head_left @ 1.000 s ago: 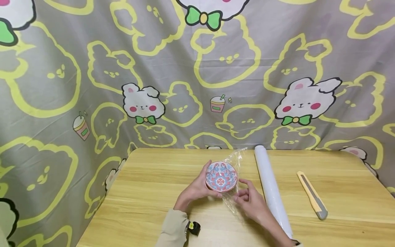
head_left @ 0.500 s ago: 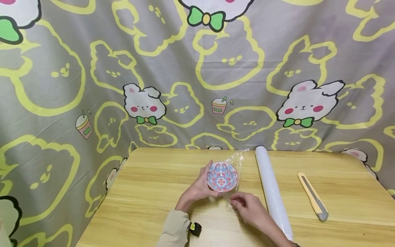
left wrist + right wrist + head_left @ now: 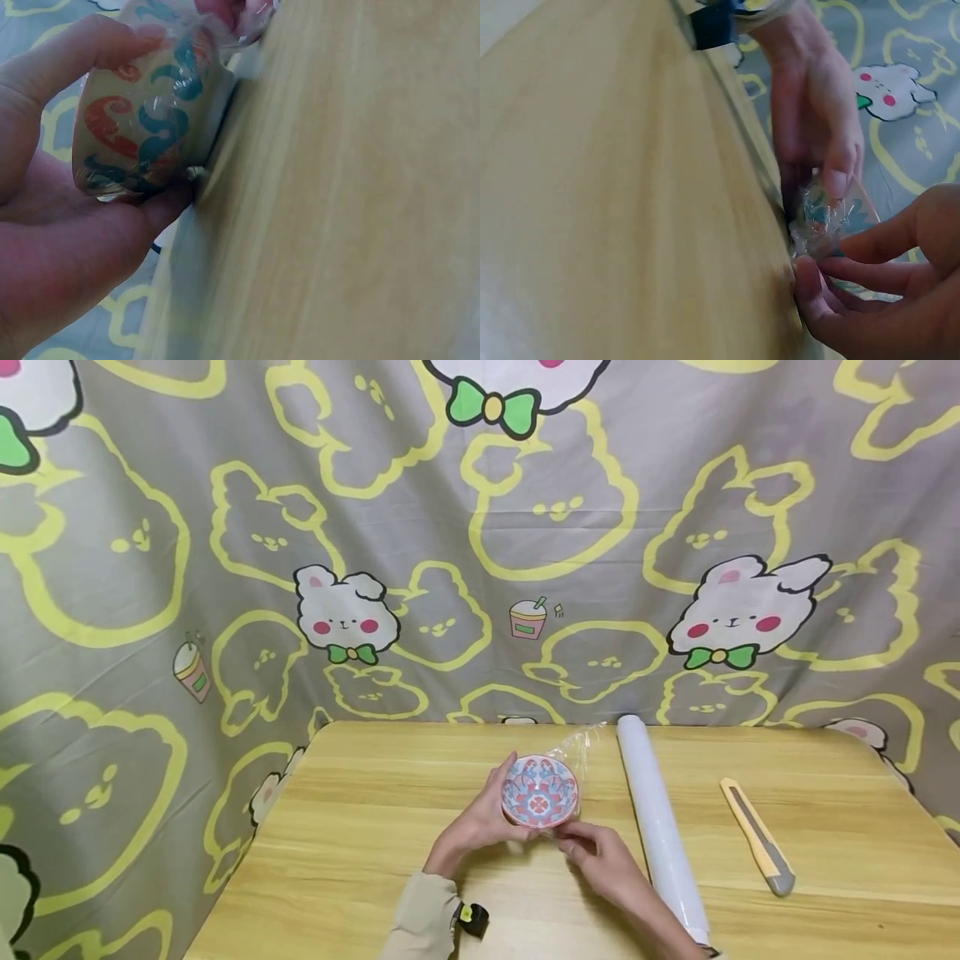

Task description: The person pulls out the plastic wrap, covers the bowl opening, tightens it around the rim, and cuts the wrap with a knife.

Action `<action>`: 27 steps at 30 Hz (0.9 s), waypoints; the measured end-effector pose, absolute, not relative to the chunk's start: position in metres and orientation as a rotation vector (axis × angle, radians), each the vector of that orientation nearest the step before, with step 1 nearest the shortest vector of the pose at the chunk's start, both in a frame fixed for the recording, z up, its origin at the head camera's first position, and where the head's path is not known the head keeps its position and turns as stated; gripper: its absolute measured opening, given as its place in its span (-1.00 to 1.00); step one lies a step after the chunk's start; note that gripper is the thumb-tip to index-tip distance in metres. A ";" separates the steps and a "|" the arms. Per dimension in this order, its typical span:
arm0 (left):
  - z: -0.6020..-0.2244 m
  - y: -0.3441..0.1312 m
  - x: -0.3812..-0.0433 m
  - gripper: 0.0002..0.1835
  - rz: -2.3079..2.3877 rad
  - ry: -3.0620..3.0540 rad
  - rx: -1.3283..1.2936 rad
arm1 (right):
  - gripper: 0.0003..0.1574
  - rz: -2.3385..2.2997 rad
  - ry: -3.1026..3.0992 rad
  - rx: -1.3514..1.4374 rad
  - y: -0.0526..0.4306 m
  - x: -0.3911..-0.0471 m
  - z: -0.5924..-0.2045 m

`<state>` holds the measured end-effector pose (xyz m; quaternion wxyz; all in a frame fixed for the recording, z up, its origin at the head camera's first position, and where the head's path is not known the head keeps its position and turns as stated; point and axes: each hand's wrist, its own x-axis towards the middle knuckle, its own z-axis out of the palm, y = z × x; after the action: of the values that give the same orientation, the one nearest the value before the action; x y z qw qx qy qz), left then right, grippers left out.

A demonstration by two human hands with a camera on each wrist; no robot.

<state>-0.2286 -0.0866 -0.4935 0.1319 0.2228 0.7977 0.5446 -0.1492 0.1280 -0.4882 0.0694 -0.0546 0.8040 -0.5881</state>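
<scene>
A small bowl (image 3: 540,792) with a red and blue pattern is tilted so its inside faces the head camera. My left hand (image 3: 483,814) grips it from the left, thumb near the lower rim. Clear plastic wrap (image 3: 581,745) covers the bowl's outside, and a loose end sticks up past its far right edge. Below the bowl's right side, my right hand (image 3: 603,853) pinches the wrap with thumb and fingers. The left wrist view shows wrap lying shiny over the bowl's outer wall (image 3: 139,124). Crumpled wrap (image 3: 821,214) bunches by the right fingertips in the right wrist view.
A long white roll (image 3: 663,835) of film lies to the right of the right hand, partly behind that forearm. Farther right on the wooden table (image 3: 337,827) is a yellow and grey utility knife (image 3: 757,837). A patterned curtain (image 3: 450,527) hangs behind.
My right hand has moved from beside the bowl to its lower edge, drawing the loose lower wrap in under the bowl. The left hand keeps its hold almost in place.
</scene>
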 end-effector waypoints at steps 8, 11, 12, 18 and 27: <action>-0.494 -0.087 -0.225 0.39 1.571 2.300 0.651 | -0.61 -2.064 2.144 0.148 0.138 -0.153 -0.489; -0.495 -0.088 -0.224 0.38 1.571 2.296 0.653 | -0.56 -2.056 2.192 0.246 0.140 -0.154 -0.487; -0.495 -0.089 -0.224 0.38 1.572 2.294 0.652 | -0.54 -2.043 2.207 0.256 0.141 -0.154 -0.486; -0.495 -0.090 -0.223 0.38 1.574 2.276 0.664 | -0.53 -2.034 2.214 0.275 0.143 -0.151 -0.485; -0.494 -0.092 -0.222 0.39 1.556 2.269 0.696 | -0.62 -2.254 2.010 0.412 0.131 -0.155 -0.489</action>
<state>-0.2218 -0.0921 -0.4941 0.1516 0.2423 0.7903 0.5419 -0.1546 0.1311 -0.4889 0.0468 0.1351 0.6588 -0.7386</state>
